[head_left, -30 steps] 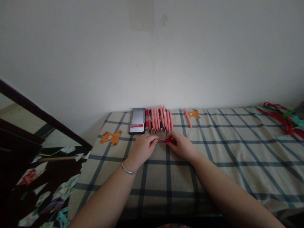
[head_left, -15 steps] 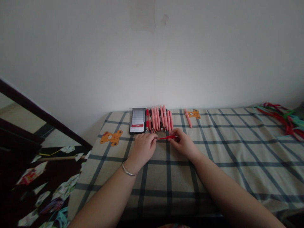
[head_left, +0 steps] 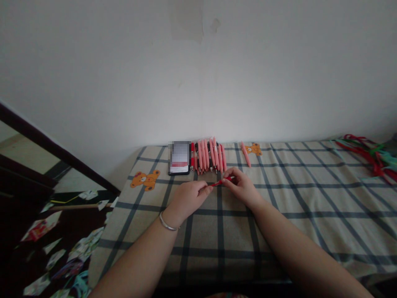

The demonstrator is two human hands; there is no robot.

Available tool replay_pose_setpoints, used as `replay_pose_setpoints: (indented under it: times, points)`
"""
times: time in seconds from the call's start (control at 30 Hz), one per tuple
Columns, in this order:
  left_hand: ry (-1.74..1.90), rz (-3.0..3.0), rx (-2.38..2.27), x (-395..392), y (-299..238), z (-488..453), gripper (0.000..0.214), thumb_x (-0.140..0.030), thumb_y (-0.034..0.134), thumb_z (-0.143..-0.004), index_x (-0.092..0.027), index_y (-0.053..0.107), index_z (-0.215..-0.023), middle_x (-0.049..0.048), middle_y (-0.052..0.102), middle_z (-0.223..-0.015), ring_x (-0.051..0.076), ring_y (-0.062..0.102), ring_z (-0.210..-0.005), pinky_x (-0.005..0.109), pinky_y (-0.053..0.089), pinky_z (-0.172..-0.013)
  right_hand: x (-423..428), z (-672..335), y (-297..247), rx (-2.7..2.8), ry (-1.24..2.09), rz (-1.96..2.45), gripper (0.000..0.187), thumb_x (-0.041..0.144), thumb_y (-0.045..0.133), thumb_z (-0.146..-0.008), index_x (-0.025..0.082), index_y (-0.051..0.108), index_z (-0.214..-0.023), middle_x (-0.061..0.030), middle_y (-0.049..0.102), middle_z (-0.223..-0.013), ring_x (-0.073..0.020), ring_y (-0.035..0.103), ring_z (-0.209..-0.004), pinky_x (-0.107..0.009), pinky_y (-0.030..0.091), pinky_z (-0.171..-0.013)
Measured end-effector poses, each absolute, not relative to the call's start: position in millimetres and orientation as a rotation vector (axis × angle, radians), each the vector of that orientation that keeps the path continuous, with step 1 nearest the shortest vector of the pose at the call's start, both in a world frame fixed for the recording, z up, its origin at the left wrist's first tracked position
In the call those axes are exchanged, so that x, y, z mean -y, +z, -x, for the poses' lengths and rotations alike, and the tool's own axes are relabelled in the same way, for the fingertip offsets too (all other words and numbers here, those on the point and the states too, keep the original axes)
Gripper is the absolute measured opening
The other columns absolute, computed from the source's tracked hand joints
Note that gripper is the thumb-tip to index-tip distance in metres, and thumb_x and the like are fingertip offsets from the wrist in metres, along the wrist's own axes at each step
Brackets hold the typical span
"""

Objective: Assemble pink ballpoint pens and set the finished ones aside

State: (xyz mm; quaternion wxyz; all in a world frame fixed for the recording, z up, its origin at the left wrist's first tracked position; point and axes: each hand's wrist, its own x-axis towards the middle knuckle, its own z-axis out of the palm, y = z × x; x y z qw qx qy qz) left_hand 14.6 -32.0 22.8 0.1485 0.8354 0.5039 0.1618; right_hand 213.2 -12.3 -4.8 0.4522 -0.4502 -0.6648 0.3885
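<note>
A slim red pen (head_left: 218,182) is held between both hands over the checked cloth. My left hand (head_left: 192,196), a silver bangle at its wrist, pinches the pen's left end. At the other end, the fingers of my right hand (head_left: 240,186) are closed around it, hiding part of the barrel. Just beyond the hands lies a row of pink pens (head_left: 204,155), with a few dark and red ones among them. One pink pen (head_left: 246,155) rests apart, to the right of the row.
A phone (head_left: 180,169) lies left of the row, its screen partly blurred. Red and green ribbons (head_left: 376,159) are heaped at the far right. The wall (head_left: 198,82) rises behind the cloth-covered surface (head_left: 285,198). Scraps (head_left: 83,248) litter the dark area at lower left.
My left hand has shifted slightly right and toward me, closer to my right hand. The red pen now slants, its left end lower, where before it was nearly level.
</note>
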Motion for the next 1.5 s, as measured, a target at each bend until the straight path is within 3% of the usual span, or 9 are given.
replay_pose_setpoints:
  times: [0.27, 0.7, 1.07, 1.5]
  points:
    - [0.427, -2.400, -1.582, 29.8, 18.4, -14.6, 0.046, -0.050, 0.034, -0.089, -0.019, 0.057, -0.066, 0.0013, 0.059, -0.061, 0.012, 0.050, -0.056, 0.027, 0.018, -0.050, 12.7, -214.4, -1.4, 1.622, 0.968, 1.139, 0.019, 0.037, 0.058, -0.077, 0.021, 0.049, -0.080, 0.0003, 0.056, -0.076, -0.0115, 0.052, -0.061, -0.024, 0.040, -0.052]
    - [0.456, -2.361, -1.583, 30.5, 18.2, -14.4, 0.044, -0.047, 0.034, -0.088, -0.018, 0.057, -0.064, 0.0015, 0.058, -0.060, 0.012, 0.049, -0.055, 0.026, 0.019, -0.051, 14.6, -217.3, 3.1, 1.555, 0.957, 1.131, 0.020, 0.038, 0.053, -0.081, 0.020, 0.047, -0.077, 0.0019, 0.056, -0.067, -0.0104, 0.050, -0.055, -0.023, 0.037, -0.051]
    - [0.437, -2.338, -1.603, 30.1, 20.6, -14.2, 0.044, -0.046, 0.035, -0.088, -0.018, 0.059, -0.063, 0.0018, 0.058, -0.060, 0.013, 0.049, -0.055, 0.025, 0.020, -0.050, 13.5, -218.0, 2.8, 1.500, 0.884, 1.115, 0.015, 0.034, 0.051, -0.082, 0.020, 0.046, -0.081, 0.0013, 0.055, -0.071, -0.0125, 0.057, -0.061, -0.023, 0.040, -0.055]
    - [0.452, -2.331, -1.591, 29.2, 20.2, -12.2, 0.046, -0.049, 0.033, -0.088, -0.018, 0.054, -0.061, 0.0008, 0.055, -0.057, 0.012, 0.047, -0.054, 0.026, 0.020, -0.051, 11.7, -223.8, -2.4, 1.423, 0.743, 1.178, 0.012, 0.032, 0.048, -0.082, 0.021, 0.044, -0.080, 0.0035, 0.049, -0.066, -0.0097, 0.046, -0.051, -0.023, 0.035, -0.048]
